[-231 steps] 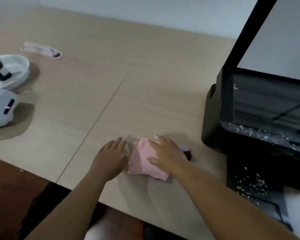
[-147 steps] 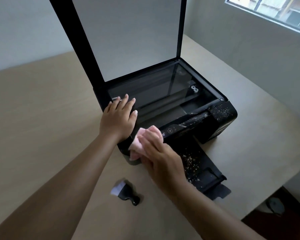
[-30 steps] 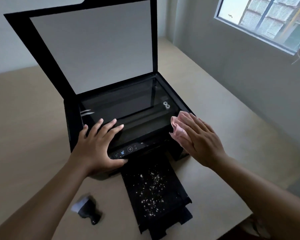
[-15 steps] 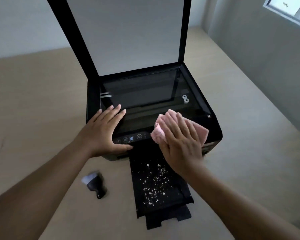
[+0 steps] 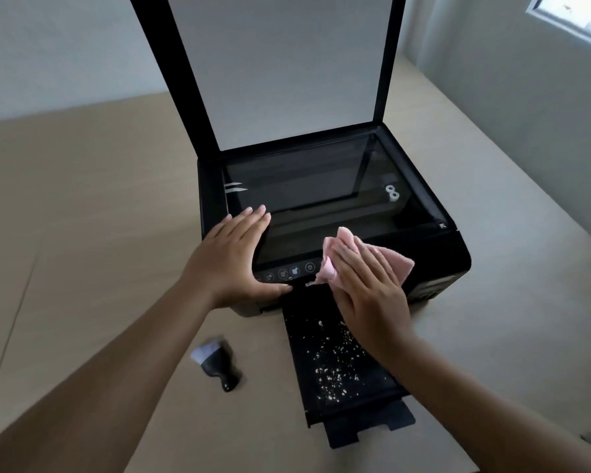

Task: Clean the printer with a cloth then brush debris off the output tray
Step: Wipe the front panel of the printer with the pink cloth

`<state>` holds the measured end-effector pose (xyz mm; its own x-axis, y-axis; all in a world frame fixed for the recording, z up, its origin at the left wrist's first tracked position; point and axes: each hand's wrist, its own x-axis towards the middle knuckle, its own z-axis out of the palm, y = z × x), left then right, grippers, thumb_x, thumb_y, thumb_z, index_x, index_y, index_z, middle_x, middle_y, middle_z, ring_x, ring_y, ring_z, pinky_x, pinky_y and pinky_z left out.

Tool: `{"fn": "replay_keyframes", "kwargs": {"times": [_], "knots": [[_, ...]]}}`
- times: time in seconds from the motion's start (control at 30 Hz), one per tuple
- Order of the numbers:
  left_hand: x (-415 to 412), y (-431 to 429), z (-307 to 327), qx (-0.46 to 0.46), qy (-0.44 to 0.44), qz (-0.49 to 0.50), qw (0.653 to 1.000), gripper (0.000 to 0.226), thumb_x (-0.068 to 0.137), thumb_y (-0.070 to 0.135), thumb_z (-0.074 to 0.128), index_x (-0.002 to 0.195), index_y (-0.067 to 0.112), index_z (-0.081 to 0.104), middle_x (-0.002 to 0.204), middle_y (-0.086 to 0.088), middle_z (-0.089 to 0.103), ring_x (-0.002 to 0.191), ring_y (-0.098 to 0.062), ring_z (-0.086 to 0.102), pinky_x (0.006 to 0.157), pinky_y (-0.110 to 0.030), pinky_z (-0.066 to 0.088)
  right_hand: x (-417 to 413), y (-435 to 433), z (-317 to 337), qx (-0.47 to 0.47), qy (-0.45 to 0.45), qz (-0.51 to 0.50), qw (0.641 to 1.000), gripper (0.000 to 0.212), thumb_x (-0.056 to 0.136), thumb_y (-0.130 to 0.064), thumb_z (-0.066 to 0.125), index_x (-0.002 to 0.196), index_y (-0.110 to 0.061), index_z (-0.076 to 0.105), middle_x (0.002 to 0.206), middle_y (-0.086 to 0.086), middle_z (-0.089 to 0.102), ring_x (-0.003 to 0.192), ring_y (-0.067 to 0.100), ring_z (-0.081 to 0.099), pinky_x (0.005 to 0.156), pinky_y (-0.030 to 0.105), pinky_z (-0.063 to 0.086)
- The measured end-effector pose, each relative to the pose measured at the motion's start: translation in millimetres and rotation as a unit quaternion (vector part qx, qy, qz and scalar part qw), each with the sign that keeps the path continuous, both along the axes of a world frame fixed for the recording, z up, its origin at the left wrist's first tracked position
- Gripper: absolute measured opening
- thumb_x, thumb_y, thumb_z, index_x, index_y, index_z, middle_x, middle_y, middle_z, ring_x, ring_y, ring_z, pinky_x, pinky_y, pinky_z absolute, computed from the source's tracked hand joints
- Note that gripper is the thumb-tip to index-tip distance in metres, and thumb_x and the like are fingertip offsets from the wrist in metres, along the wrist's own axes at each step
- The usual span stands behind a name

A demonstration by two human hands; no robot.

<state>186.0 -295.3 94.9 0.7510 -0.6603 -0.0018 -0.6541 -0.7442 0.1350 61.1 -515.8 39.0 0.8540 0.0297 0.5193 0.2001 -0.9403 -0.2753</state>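
Note:
A black printer [image 5: 434, 247] stands on the table with its scanner lid [image 5: 287, 70] raised upright. My right hand [image 5: 369, 288] presses a pink cloth [image 5: 401, 266] flat against the front edge of the scanner top, beside the control buttons. My left hand [image 5: 232, 261] lies flat, fingers spread, on the printer's front left corner. The black output tray [image 5: 372, 401] sticks out toward me, sprinkled with pale crumbs [image 5: 331, 363]. A small black brush [image 5: 215, 361] with pale bristles lies on the table left of the tray.
The printer sits on a light wooden table [image 5: 82, 216]. A grey wall [image 5: 526, 97] runs along the table's right side, with a window corner at the top right. The table's near right edge lies close to the tray's end.
My right hand has slid the cloth leftward along the printer's front edge from the right corner toward the buttons. My left hand stays on the front left corner.

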Motion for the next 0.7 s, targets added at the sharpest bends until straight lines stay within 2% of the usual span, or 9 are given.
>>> {"fn": "replay_keyframes", "kwargs": {"times": [0.1,0.17,0.23,0.3,0.43,0.53,0.63,0.7], "knots": [[10.9,6.5,5.0,-0.034,0.067,-0.019,0.997,0.103,0.075,0.083,0.037,0.156,0.025,0.014,0.164,0.011,0.004,0.149,-0.003,-0.002,0.122,-0.033,0.004,-4.8,-31.2,6.8,-0.073,0.02,0.022,0.997,0.042,0.098,-0.019,0.054,0.138,-0.009,0.054,0.149,0.007,0.047,0.142,0.022,0.04,0.111,0.046,0.039],[29.2,11.1,6.8,-0.066,0.088,-0.004,0.994,0.083,0.087,0.069,0.032,0.155,0.024,0.019,0.164,0.009,0.009,0.149,-0.003,0.001,0.122,-0.032,0.004,-6.9,-27.4,8.4,-0.043,0.044,-0.028,0.998,0.043,0.099,-0.021,0.051,0.14,-0.011,0.051,0.152,0.007,0.044,0.145,0.022,0.034,0.114,0.047,0.034],[47.4,11.9,5.3,-0.067,0.065,0.006,0.996,0.068,0.097,0.052,0.033,0.155,0.02,0.021,0.164,0.004,0.011,0.15,-0.008,0.003,0.121,-0.029,0.0,-2.5,3.3,11.7,0.02,0.05,-0.089,0.995,0.045,0.099,-0.024,0.048,0.143,-0.013,0.048,0.154,0.007,0.04,0.147,0.023,0.029,0.118,0.048,0.027],[57.3,11.4,-0.5,-0.069,0.041,0.009,0.997,0.058,0.102,0.039,0.035,0.155,0.019,0.021,0.164,0.002,0.012,0.15,-0.01,0.005,0.121,-0.029,0.0,4.9,45.3,14.3,0.042,0.057,-0.102,0.992,0.047,0.098,-0.029,0.047,0.143,-0.016,0.047,0.155,0.005,0.039,0.147,0.025,0.028,0.119,0.048,0.024],[64.7,11.7,-7.1,-0.096,0.039,0.001,0.995,0.054,0.102,0.033,0.033,0.154,0.019,0.026,0.163,0.001,0.015,0.15,-0.01,0.008,0.121,-0.029,0.001,16.0,111.7,13.9,-0.009,0.057,0.014,0.998,0.048,0.101,-0.035,0.044,0.146,-0.017,0.044,0.156,0.002,0.038,0.148,0.024,0.027,0.119,0.047,0.025],[67.2,12.1,-7.3,-0.11,0.043,-0.004,0.993,0.051,0.103,0.027,0.034,0.153,0.018,0.028,0.163,0.0,0.017,0.15,-0.011,0.009,0.121,-0.029,0.001,14.9,92.3,12.0,-0.064,0.05,0.06,0.995,0.047,0.102,-0.037,0.045,0.145,-0.019,0.045,0.155,0.002,0.039,0.145,0.023,0.033,0.12,0.042,0.025],[64.6,11.3,-9.3,-0.119,0.036,0.001,0.992,0.051,0.103,0.028,0.034,0.153,0.02,0.03,0.163,0.002,0.019,0.15,-0.01,0.011,0.121,-0.03,0.003,4.2,57.5,4.2,-0.039,0.041,-0.072,0.996,0.046,0.098,-0.031,0.052,0.141,-0.016,0.048,0.152,0.008,0.043,0.144,0.028,0.034,0.119,0.048,0.025],[65.2,11.7,-9.4,-0.124,0.027,0.008,0.992,0.05,0.103,0.029,0.033,0.153,0.022,0.031,0.162,0.004,0.02,0.15,-0.01,0.012,0.121,-0.03,0.004,6.6,66.6,1.2,-0.005,0.033,-0.151,0.988,0.047,0.094,-0.032,0.05,0.137,-0.014,0.049,0.146,0.01,0.047,0.143,0.033,0.034,0.119,0.053,0.021]]}}
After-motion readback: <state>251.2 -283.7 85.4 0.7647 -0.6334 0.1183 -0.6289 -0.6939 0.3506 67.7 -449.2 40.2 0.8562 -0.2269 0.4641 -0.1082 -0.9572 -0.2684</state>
